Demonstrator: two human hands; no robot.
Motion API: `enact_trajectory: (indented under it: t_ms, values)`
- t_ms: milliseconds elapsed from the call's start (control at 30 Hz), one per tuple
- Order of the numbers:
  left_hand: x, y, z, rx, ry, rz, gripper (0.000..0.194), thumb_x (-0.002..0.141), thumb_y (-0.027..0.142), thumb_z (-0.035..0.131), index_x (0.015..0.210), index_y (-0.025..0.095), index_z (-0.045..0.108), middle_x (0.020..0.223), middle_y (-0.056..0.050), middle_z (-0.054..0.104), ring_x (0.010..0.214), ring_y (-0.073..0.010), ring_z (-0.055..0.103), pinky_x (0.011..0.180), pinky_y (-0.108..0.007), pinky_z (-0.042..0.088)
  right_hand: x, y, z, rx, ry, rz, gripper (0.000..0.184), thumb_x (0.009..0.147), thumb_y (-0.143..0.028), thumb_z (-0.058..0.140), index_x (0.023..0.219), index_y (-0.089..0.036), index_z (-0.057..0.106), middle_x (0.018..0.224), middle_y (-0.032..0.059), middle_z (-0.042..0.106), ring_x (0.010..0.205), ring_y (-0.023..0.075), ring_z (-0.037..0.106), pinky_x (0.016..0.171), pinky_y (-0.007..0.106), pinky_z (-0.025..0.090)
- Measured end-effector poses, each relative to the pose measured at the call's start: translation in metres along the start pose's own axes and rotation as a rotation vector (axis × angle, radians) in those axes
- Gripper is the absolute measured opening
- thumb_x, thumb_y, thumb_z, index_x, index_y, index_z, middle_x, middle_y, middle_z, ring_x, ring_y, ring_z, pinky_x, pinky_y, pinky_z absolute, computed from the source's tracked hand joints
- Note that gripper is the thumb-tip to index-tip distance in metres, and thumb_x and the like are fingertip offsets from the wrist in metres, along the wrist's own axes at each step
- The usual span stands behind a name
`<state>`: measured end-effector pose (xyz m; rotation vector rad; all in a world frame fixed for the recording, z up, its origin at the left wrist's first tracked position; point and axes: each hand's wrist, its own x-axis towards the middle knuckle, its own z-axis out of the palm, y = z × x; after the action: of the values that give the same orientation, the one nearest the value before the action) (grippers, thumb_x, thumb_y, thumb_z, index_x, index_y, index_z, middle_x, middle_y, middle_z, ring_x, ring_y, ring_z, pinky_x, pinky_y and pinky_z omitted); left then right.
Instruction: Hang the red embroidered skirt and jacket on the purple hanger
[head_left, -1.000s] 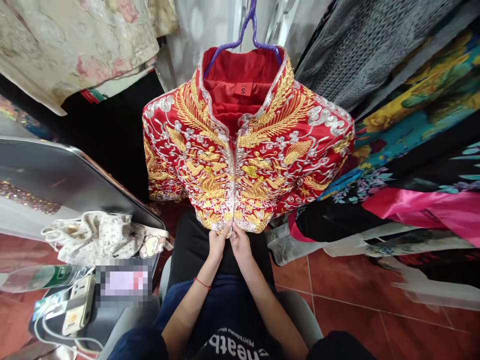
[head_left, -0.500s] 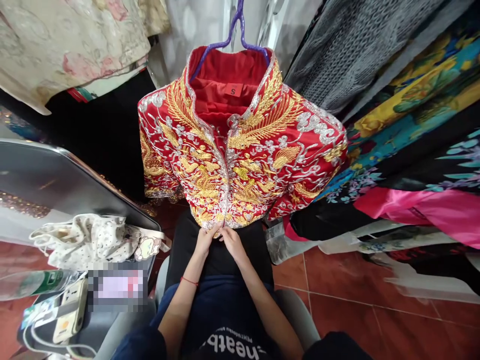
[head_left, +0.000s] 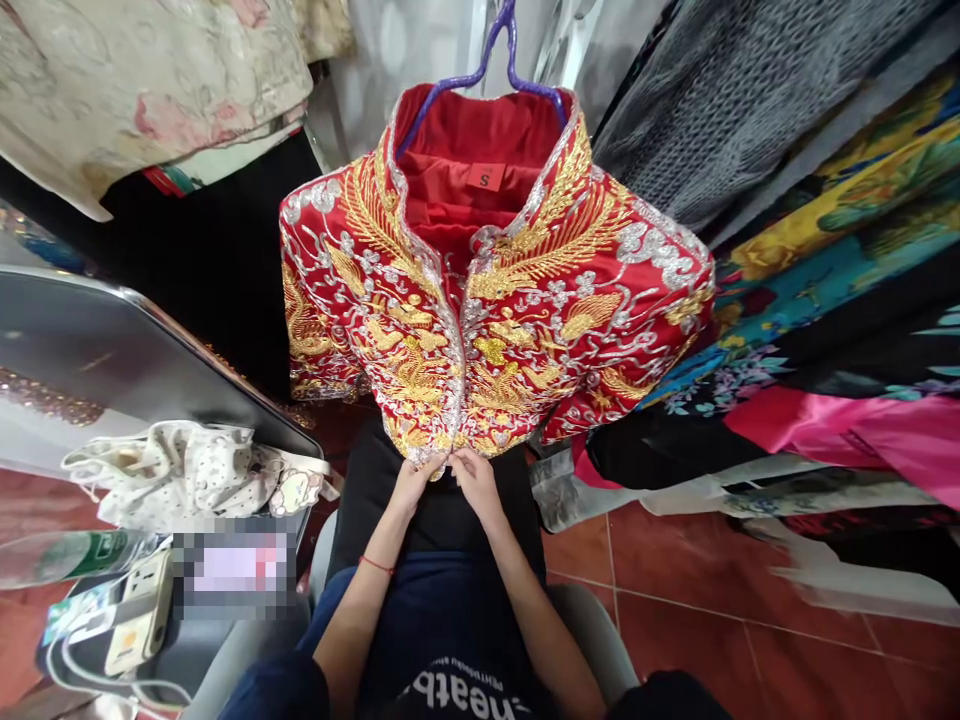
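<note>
A red jacket (head_left: 525,300) with gold and silver embroidery and a stand-up collar hangs in front of me on a purple hanger (head_left: 495,60). Its front edges meet from mid-chest down and part near the neck. At the bottom of this front opening, my left hand (head_left: 416,482) pinches the hem on one side. My right hand (head_left: 474,478) pinches the hem just beside it, and the fingertips of both almost touch. Any fastener between the fingers is too small to make out. A red label with an S shows inside the collar.
Clothes hang close on the right, among them a grey knit (head_left: 735,110) and a pink garment (head_left: 847,430). To the left, a black chair (head_left: 142,330) bears a white drawstring bag (head_left: 180,470), a plastic bottle (head_left: 67,555) and a power strip (head_left: 142,610) with cables.
The jacket's collar and the hanger have shifted slightly right in view. My right hand's fingers have moved a little at the hem; my left hand keeps its pinch.
</note>
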<state>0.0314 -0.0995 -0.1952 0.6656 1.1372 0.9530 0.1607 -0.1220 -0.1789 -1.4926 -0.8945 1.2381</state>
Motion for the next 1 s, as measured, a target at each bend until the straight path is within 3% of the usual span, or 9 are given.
enact_trajectory:
  t_ms: [200, 367, 533, 733, 833, 900, 933, 1000]
  values:
    - [0.002, -0.004, 0.003, 0.029, 0.01, 0.022, 0.048, 0.056, 0.044, 0.091, 0.09, 0.012, 0.079, 0.098, -0.013, 0.079, 0.096, -0.0286, 0.073, 0.099, -0.042, 0.051, 0.0, -0.007, 0.003, 0.166, 0.031, 0.046, 0.033, 0.067, -0.051, 0.065, 0.066, -0.018, 0.063, 0.054, -0.0026, 0.055, 0.047, 0.0085, 0.045, 0.05, 0.024, 0.037]
    - [-0.001, -0.011, 0.004, 0.01, 0.06, 0.06, 0.056, 0.056, 0.044, 0.091, 0.1, 0.012, 0.078, 0.109, -0.014, 0.077, 0.107, -0.0302, 0.07, 0.105, -0.043, 0.047, 0.006, -0.036, 0.005, 0.259, 0.084, -0.006, 0.033, 0.067, -0.051, 0.067, 0.068, -0.018, 0.062, 0.054, -0.003, 0.055, 0.048, 0.0085, 0.045, 0.051, 0.025, 0.037]
    - [0.007, -0.015, 0.001, -0.001, 0.128, 0.086, 0.063, 0.054, 0.043, 0.091, 0.107, 0.013, 0.075, 0.112, -0.013, 0.076, 0.112, -0.0291, 0.068, 0.106, -0.042, 0.046, 0.018, -0.102, 0.009, 0.317, 0.084, -0.145, 0.03, 0.073, -0.049, 0.068, 0.078, -0.019, 0.066, 0.064, -0.0017, 0.059, 0.056, 0.0102, 0.051, 0.059, 0.026, 0.043]
    - [0.015, -0.006, 0.003, 0.082, 0.194, 0.107, 0.05, 0.056, 0.041, 0.089, 0.094, 0.014, 0.071, 0.095, -0.011, 0.077, 0.104, -0.0286, 0.069, 0.097, -0.039, 0.049, 0.016, -0.198, 0.021, 0.364, 0.068, -0.479, 0.022, 0.085, -0.041, 0.065, 0.083, -0.02, 0.066, 0.07, -0.0019, 0.063, 0.052, 0.0076, 0.05, 0.057, 0.024, 0.044]
    - [0.001, 0.007, 0.003, 0.16, 0.25, 0.125, 0.046, 0.058, 0.041, 0.088, 0.087, 0.016, 0.064, 0.088, -0.011, 0.074, 0.108, -0.0308, 0.066, 0.097, -0.04, 0.045, 0.013, -0.215, 0.023, 0.371, 0.036, -0.552, 0.019, 0.086, -0.038, 0.066, 0.084, -0.02, 0.067, 0.071, -0.0026, 0.064, 0.051, 0.0068, 0.052, 0.056, 0.023, 0.043]
    - [-0.011, 0.027, 0.005, 0.276, 0.284, 0.158, 0.043, 0.06, 0.042, 0.088, 0.081, 0.018, 0.059, 0.083, -0.011, 0.071, 0.108, -0.0335, 0.064, 0.097, -0.041, 0.043, 0.013, -0.216, 0.022, 0.37, 0.014, -0.542, 0.019, 0.086, -0.038, 0.066, 0.082, -0.019, 0.067, 0.07, -0.0029, 0.064, 0.05, 0.0063, 0.053, 0.055, 0.023, 0.043]
    - [-0.017, 0.041, 0.009, 0.351, 0.292, 0.199, 0.041, 0.061, 0.042, 0.087, 0.078, 0.019, 0.058, 0.083, -0.011, 0.069, 0.107, -0.0339, 0.064, 0.097, -0.041, 0.042, 0.014, -0.214, 0.022, 0.37, 0.0, -0.527, 0.019, 0.085, -0.038, 0.067, 0.081, -0.019, 0.067, 0.07, -0.0028, 0.064, 0.05, 0.0061, 0.053, 0.054, 0.023, 0.043]
    - [-0.024, 0.078, 0.022, 0.736, 0.231, 0.439, 0.032, 0.076, 0.046, 0.075, 0.076, 0.021, 0.056, 0.084, -0.01, 0.067, 0.097, -0.0306, 0.064, 0.091, -0.04, 0.044, 0.014, -0.21, 0.022, 0.374, -0.016, -0.503, 0.019, 0.084, -0.037, 0.068, 0.08, -0.018, 0.068, 0.07, -0.0028, 0.064, 0.049, 0.0056, 0.051, 0.053, 0.022, 0.041]
